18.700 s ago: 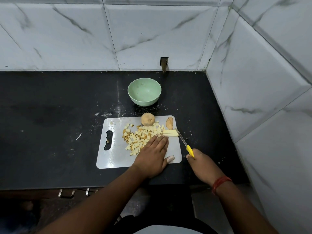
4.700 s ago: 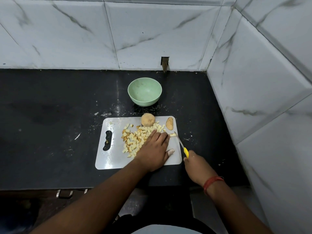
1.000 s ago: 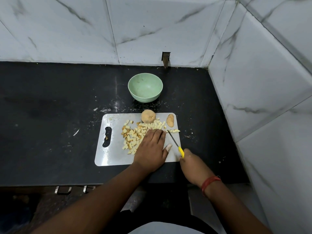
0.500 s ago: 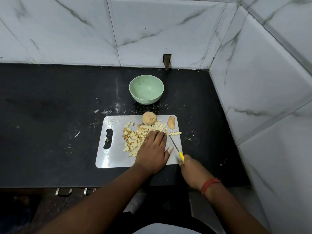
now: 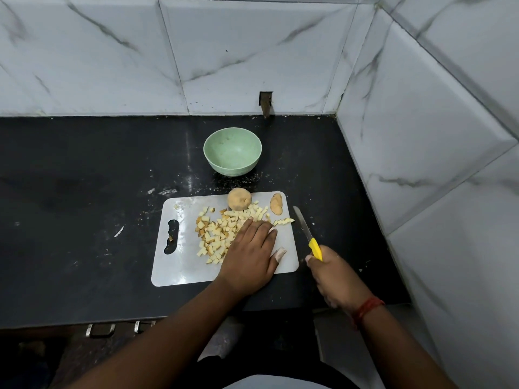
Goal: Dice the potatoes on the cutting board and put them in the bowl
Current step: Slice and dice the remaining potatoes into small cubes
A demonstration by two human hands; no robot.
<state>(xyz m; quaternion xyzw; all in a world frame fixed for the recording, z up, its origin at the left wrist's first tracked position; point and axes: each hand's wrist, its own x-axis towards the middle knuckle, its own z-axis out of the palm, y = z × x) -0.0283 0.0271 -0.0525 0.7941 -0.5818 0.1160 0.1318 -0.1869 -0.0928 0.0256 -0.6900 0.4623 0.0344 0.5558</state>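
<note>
On the white plastic cutting board (image 5: 179,265), left hand (image 5: 251,255) flat over pale diced potato cubes (image 5: 217,231); right hand (image 5: 335,279) grasps yellow-handled knife (image 5: 307,234) off board's right edge. No writing legible.

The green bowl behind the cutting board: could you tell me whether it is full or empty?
Empty. The green bowl shows only bare inner surface, and no diced potato lies inside.

black countertop (image 5: 84,192), scuffed, with white specks and smears scattered over it, densest near the middle. white marble-look wall tiles (image 5: 112,57) with grey veining along the back, same tiles on the right side wall (image 5: 435,122). small dark notch (image 5: 265,103) cut into the back tiles just above the counter edge. two metal drawer handles (image 5: 120,328) under the counter's front edge. red thread band (image 5: 366,307) on a wrist.
</note>
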